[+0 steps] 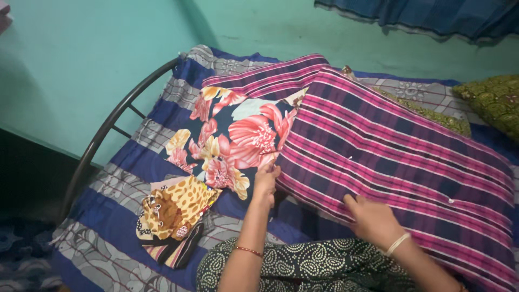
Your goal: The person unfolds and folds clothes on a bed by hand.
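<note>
Mid-casing: left hand pinched the plaid pillowcase edge over the floral pillow, right hand pressed flat; further tugging was needed.

A teal wall runs behind a bed with a curved dark metal frame and a blue-and-grey patterned sheet. A blue curtain hangs at the upper right. Dark floor lies at the left.
</note>
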